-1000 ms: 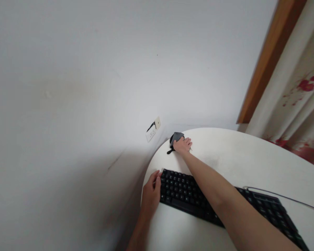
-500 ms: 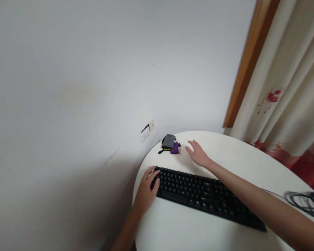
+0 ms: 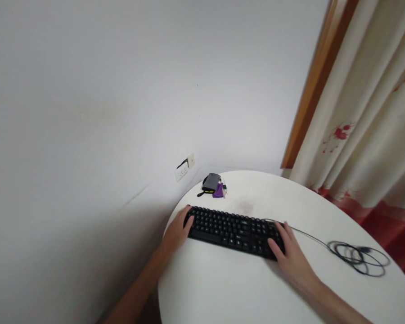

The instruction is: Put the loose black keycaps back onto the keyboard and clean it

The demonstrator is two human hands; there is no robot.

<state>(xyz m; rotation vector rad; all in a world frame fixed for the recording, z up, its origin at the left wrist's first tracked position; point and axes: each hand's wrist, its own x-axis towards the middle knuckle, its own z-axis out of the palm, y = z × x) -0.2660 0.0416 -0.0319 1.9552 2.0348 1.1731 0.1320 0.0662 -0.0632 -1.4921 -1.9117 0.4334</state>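
A black keyboard (image 3: 227, 228) lies across the white round table, its keys facing up. My left hand (image 3: 176, 230) is closed around its left end, with the thumb over the end keys and the other fingers along the edge. At the opposite end, my right hand (image 3: 293, 257) grips the keyboard, thumb near the front and fingers reaching over toward the back corner. From the back edge a thin black cable (image 3: 310, 236) runs to the right and ends in a loose coil.
Behind the keyboard sit a grey pouch (image 3: 211, 182) and a small purple cloth item (image 3: 218, 191). A wall socket (image 3: 182, 172) is close to the table's left rim. The patterned curtain (image 3: 344, 148) hangs beyond the table (image 3: 219, 288) on the right.
My right hand has come from near the purple item to the keyboard's right end and taken hold. The keyboard's right side has swung back, and my left hand now holds the left end.
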